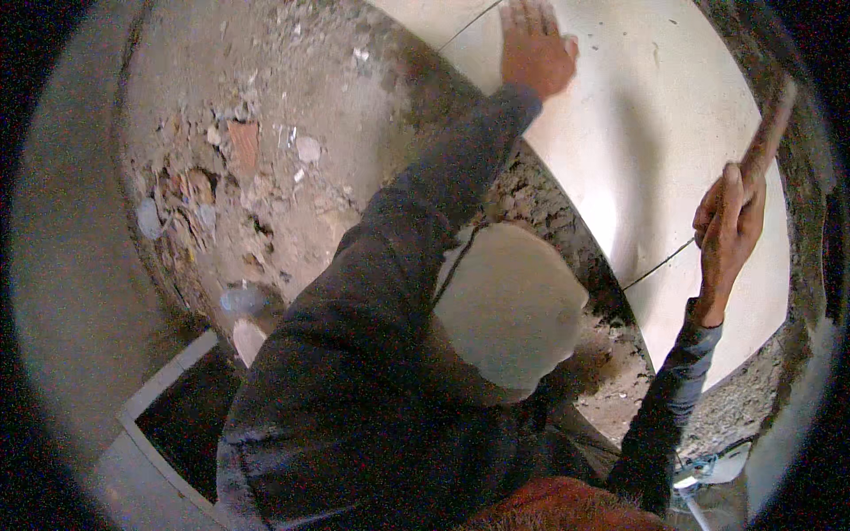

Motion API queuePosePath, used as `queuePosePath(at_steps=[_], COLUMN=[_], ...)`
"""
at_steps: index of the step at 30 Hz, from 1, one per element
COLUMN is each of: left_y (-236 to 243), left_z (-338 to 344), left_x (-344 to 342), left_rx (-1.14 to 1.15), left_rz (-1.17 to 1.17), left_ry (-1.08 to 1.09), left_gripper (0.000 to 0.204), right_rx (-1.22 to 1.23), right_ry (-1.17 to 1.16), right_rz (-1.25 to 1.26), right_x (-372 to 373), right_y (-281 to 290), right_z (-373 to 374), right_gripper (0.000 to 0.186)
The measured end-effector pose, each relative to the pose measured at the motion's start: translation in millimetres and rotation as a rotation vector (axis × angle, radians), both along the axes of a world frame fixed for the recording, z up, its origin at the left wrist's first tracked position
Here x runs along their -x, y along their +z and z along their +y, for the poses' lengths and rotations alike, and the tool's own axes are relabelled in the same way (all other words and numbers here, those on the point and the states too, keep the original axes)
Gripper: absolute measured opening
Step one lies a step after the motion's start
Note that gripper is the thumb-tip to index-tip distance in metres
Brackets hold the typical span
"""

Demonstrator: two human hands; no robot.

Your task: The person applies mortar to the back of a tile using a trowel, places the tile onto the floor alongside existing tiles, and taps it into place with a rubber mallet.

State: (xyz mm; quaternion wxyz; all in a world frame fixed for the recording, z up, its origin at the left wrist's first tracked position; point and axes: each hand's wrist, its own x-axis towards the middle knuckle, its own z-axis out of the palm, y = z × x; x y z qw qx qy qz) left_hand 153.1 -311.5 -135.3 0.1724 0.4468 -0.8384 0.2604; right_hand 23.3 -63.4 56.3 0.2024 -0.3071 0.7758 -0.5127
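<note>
A rough, dusty floor is spreading across the left side, and loose rubble is lying over it, with a reddish brick shard showing among the bits. Pale, glossy tiles are running diagonally in a row from the upper middle toward the lower right, with thin dark joints separating them. Broken, crumbly earth is edging the row on its near side.

The person's left hand is reaching over the middle tile near its upper joint, its fingers extended and holding nothing; blur is hiding whether the palm is touching the surface. The right hand is clamping firmly around a wooden handle, which is pointing up and away above the row's far edge. Whatever its far end is carrying is not showing clearly.

Dark sleeves are covering both forearms. Between the arms, a pale, irregular piece is sitting just beside the earth strip. At lower left, a light frame is bordering a dark area, and a whitish object is standing at lower right.
</note>
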Motion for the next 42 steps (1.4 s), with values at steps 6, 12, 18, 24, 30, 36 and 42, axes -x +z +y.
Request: queuePosePath(at_steps=[6,12,18,24,30,36,42], left_y=[16,21,21,-14,-22,-45,-52], left_z=[24,25,28,19,11,-12,-10], left_x=[-28,-40,-18,-34,-72,-89,-79], left_rx=[-0.322,-0.341,-0.373,-0.305,-0.268,-0.186,-0.092], left_rz=[0.42,0.368,0.326,0.391,0.401,0.258,0.174], left_ry=[-0.278,-0.247,-0.191,-0.154,0.037,0.037,-0.025], left_gripper=[0.066,0.065,0.065,0.064,0.068,0.063,0.059], right_rx=[-0.19,-0.288,-0.145,-0.329,-0.028,-0.299,-0.099], right_ry=[0.255,0.141,0.128,0.184,0.164,0.373,0.295], right_rz=[0.626,0.322,0.507,0.342,0.329,0.484,0.358], right_x=[12,-8,-3,-17,-56,-41,-41], right_y=[-108,-10,-85,-9,-14,-83,-47], right_z=[41,-1,20,-13,12,14,33], right_gripper=[0.02,0.032,0.029,0.039,0.026,0.04,0.043])
